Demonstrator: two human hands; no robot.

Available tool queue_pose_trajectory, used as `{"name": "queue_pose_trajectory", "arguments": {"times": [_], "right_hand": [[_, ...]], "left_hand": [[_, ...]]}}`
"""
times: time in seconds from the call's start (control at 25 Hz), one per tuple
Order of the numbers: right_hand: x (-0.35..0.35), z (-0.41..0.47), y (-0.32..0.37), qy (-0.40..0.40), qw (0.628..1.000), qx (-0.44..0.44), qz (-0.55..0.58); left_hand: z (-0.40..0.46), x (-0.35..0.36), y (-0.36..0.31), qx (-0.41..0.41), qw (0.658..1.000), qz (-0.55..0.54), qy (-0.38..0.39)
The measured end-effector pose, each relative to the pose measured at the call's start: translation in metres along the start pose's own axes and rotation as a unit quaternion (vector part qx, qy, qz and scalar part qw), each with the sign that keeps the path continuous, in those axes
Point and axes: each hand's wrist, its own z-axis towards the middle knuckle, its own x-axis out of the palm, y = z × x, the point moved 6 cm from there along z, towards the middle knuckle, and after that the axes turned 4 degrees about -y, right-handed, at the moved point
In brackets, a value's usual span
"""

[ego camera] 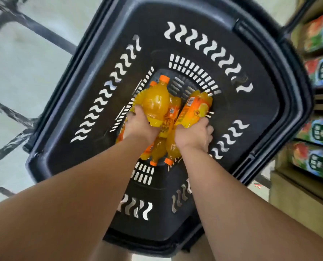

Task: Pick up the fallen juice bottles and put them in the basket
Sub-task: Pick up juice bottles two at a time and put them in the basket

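Observation:
I look straight down into a deep black plastic basket [251, 113] with wavy slots in its walls. Both my arms reach to its bottom. My left hand [141, 125] grips an orange juice bottle [156, 102] with an orange cap pointing away from me. My right hand [194, 135] grips a second juice bottle [194, 108] by its lower part, label side up. Several more orange juice bottles [158, 150] lie on the basket floor under my hands, two caps pointing toward me.
Store shelves [321, 72] with colourful packaged goods stand along the right edge. A pale tiled floor [25, 53] with dark lines lies to the left of the basket. The basket's handle bar [296, 76] runs along its right rim.

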Motion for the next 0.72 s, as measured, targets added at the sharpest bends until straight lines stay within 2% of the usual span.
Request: {"name": "queue_pose_trajectory", "arguments": {"times": [0.16,0.36,0.56,0.72], "right_hand": [[-0.046,-0.038,0.027,0.046,0.992,-0.101,-0.061],[-0.135,-0.087,0.069,0.089,0.983,-0.140,-0.080],[-0.291,-0.175,0.101,0.041,0.983,-0.138,-0.115],[-0.429,-0.269,0.097,-0.033,0.990,-0.120,-0.064]], "left_hand": [[-0.040,-0.049,-0.035,0.076,0.992,0.098,0.038],[-0.107,-0.127,-0.107,0.179,0.971,0.136,0.078],[-0.218,-0.237,-0.199,0.309,0.917,0.229,0.102],[-0.331,-0.324,-0.252,0.394,0.866,0.304,0.048]]}}
